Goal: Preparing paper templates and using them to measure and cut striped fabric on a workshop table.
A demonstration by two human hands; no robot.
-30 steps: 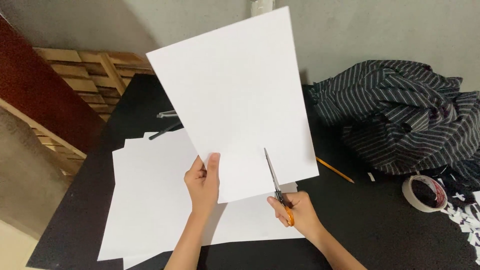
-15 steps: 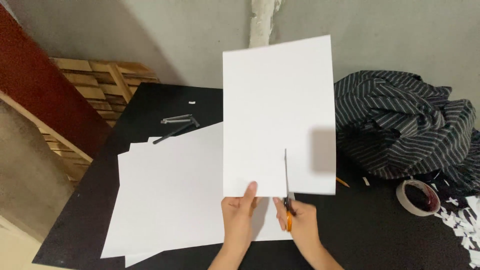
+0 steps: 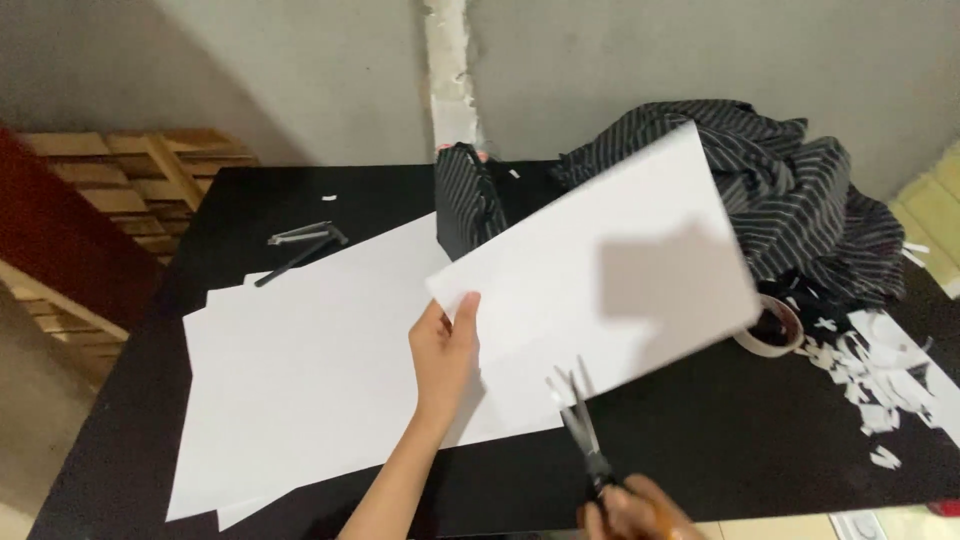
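Large white paper sheet [image 3: 600,270]: light, floppy; left hand [image 3: 445,350] pinches its near-left corner. Right hand [image 3: 630,512] grips steel scissors [image 3: 580,425], blades parted below its edge.

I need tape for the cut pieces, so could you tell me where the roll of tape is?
In the head view, the roll of tape lies at the right on the black table, beside the striped cloth and paper scraps.

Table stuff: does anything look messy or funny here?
Yes. White paper scraps lie scattered at the table's right edge, and striped cloth sits in a crumpled heap behind. The sheet in the left hand is tilted, scissors open beneath it.
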